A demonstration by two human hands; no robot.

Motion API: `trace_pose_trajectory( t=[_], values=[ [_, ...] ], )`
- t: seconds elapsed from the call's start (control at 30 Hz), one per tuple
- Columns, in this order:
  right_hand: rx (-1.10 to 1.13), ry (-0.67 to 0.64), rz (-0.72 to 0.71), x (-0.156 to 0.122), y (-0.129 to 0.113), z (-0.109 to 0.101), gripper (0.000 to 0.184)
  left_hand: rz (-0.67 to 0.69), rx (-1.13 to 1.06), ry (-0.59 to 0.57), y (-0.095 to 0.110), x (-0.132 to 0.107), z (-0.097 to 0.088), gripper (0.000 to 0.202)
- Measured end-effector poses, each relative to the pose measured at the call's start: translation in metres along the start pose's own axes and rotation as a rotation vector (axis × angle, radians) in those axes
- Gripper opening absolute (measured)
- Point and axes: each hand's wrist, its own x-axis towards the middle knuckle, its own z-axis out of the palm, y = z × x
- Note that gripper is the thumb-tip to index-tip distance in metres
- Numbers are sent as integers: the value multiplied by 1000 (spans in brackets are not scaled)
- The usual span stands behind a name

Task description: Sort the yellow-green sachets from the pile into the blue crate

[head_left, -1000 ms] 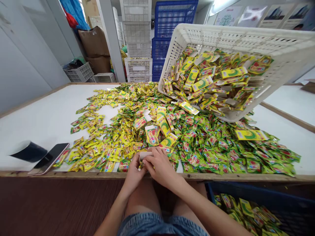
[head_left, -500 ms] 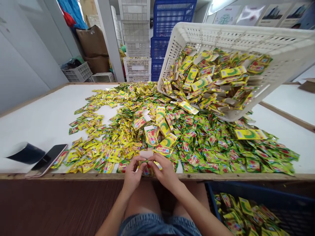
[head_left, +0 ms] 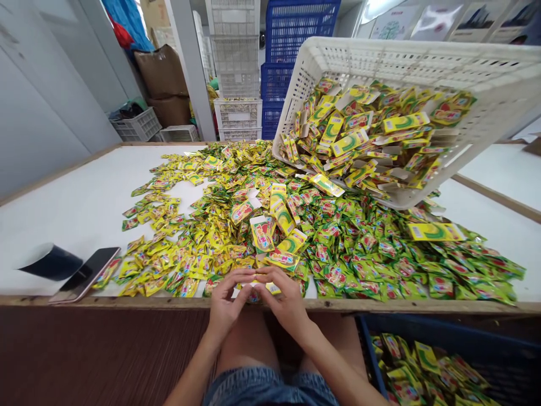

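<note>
My left hand (head_left: 226, 301) and my right hand (head_left: 285, 299) meet at the table's front edge, fingers curled around a small yellow box (head_left: 256, 285) held between them; the box is mostly hidden by the fingers. Just beyond my hands lies a wide heap of yellow and green sachets (head_left: 338, 248) on the white table (head_left: 71, 208). A few flat yellow cartons (head_left: 262, 232) lie on top of the heap. A tilted white plastic crate (head_left: 465, 73) holding more cartons rests on the pile at the back right.
A phone (head_left: 84, 273) and a dark curved object (head_left: 51, 262) lie at the table's front left. A blue crate (head_left: 486, 349) with filled boxes stands low at my right. Stacked white and blue crates (head_left: 274, 67) stand behind the table.
The white flap seen above my fingers a second ago is now out of sight, and my hands have shifted slightly lower on the box at the table edge.
</note>
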Motion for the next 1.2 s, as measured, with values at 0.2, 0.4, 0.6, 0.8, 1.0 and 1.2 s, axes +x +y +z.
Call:
trace_pose_trajectory(
  t=[0.2,0.4,0.6,0.8,1.0,1.2],
  values=[
    [-72,36,88,4,-2,3,12,-96,7,86,5,3,6,12],
    [-130,43,86,6,-2,3,11,-91,13,117,-5,5,5,13],
    [-91,43,-54,-5,10,6,14,-67,-32,105,-20,-5,-2,12],
    [37,66,121,-5,3,1,14,-107,60,110,-19,-4,-2,18],
    [79,-2,145,4,0,-6,4,-61,22,79,-19,-2,2,16],
    [-17,-128,82,9,6,-15,3,-76,-6,39,-13,2,0,13]
  ],
)
